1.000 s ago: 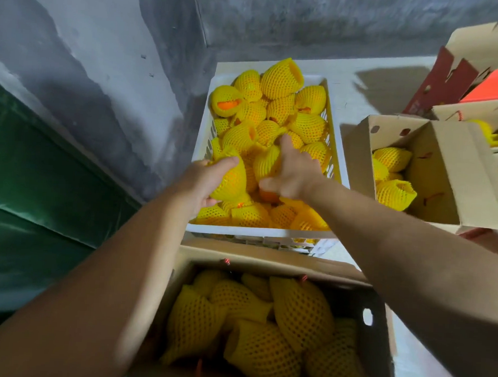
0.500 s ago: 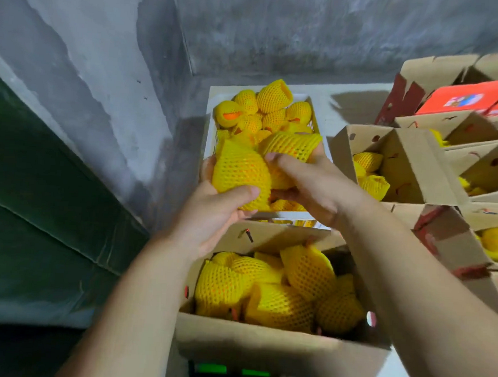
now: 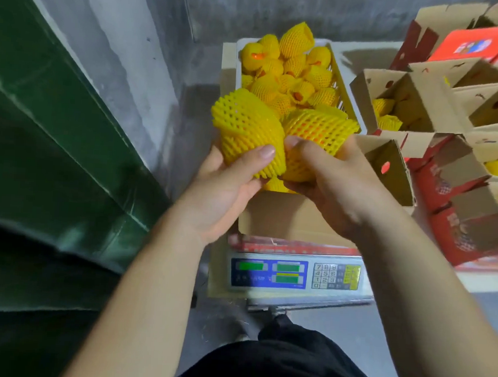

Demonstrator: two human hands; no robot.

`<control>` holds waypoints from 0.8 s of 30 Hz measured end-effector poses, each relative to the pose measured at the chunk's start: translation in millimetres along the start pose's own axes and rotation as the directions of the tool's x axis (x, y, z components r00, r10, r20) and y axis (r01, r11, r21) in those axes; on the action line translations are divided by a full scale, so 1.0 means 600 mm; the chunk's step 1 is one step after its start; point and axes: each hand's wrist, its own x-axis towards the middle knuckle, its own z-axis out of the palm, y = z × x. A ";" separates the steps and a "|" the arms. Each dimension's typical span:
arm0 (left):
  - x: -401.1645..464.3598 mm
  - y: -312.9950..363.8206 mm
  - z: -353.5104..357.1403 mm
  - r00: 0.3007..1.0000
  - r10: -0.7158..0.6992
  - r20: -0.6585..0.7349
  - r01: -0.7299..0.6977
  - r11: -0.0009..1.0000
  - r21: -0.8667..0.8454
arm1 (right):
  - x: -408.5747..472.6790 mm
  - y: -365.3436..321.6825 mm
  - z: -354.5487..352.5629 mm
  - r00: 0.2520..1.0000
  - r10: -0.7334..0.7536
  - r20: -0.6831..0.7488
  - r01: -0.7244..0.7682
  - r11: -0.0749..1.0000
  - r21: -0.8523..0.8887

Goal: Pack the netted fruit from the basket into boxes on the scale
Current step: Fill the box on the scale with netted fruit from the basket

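at the centre of the frame the left hand (image 3: 224,187) grips a netted fruit (image 3: 247,127), its thumb curled over the yellow foam net and its fingers hidden beneath. just beside it, touching, the right hand (image 3: 332,187) grips a second netted fruit (image 3: 315,134), thumb pressed on the net and fingers wrapped under. both fruits are held above the open cardboard box (image 3: 287,217) standing on the scale (image 3: 292,274) at lower centre. more netted fruit fills the white basket (image 3: 343,77) at upper centre. other boxes (image 3: 416,102), some holding fruit, crowd the right edge.
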 end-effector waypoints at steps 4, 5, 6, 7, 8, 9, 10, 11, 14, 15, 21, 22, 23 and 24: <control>-0.039 -0.016 -0.014 0.999 -0.032 0.016 0.031 0.998 0.047 | -0.046 0.016 -0.002 0.999 0.039 0.023 -0.040 0.997 0.071; -0.049 -0.017 -0.017 0.998 -0.054 0.029 0.052 0.998 0.045 | -0.054 0.020 -0.001 0.998 0.066 0.013 -0.067 0.991 0.112; -0.056 -0.020 -0.022 0.997 -0.067 0.029 0.066 0.997 0.049 | -0.061 0.024 0.001 0.997 0.075 0.000 -0.074 0.989 0.129; -0.063 -0.024 -0.028 0.997 -0.075 0.014 0.074 0.996 0.057 | -0.067 0.028 0.002 0.998 0.067 -0.015 -0.064 0.992 0.110; -0.068 -0.028 -0.032 0.997 -0.079 -0.013 0.080 0.995 0.066 | -0.074 0.031 0.004 0.998 0.049 -0.031 -0.046 0.996 0.079; -0.072 -0.032 -0.036 0.996 -0.085 -0.041 0.087 0.994 0.072 | -0.080 0.034 0.006 0.999 0.028 -0.045 -0.025 0.998 0.049; -0.077 -0.034 -0.038 0.994 -0.092 -0.067 0.097 0.993 0.074 | -0.086 0.038 0.007 0.998 0.016 -0.060 -0.015 0.999 0.032; -0.081 -0.035 -0.040 0.991 -0.098 -0.086 0.104 0.992 0.071 | -0.092 0.043 0.009 0.997 0.018 -0.079 -0.015 0.999 0.037; -0.095 -0.036 -0.042 0.989 -0.092 -0.118 0.100 0.993 0.065 | -0.103 0.052 0.012 0.985 0.055 -0.164 -0.040 0.995 0.096; -0.099 -0.037 -0.040 0.988 -0.091 -0.121 0.100 0.993 0.070 | -0.105 0.053 0.012 0.986 0.064 -0.155 -0.049 0.994 0.098; -0.110 -0.050 -0.032 0.988 -0.097 -0.121 0.107 0.991 0.081 | -0.116 0.061 0.007 1.000 -0.005 -0.027 0.008 0.996 0.084; -0.110 -0.051 -0.032 0.987 -0.099 -0.126 0.110 0.991 0.078 | -0.117 0.062 0.004 1.000 -0.023 -0.009 0.024 0.998 0.063; -0.110 -0.051 -0.031 0.986 -0.105 -0.131 0.114 0.991 0.066 | -0.119 0.064 0.002 0.999 -0.034 0.015 0.034 0.999 0.033; -0.110 -0.050 -0.030 0.985 -0.108 -0.133 0.116 0.992 0.053 | -0.119 0.064 0.000 0.999 -0.042 0.032 0.042 0.999 0.001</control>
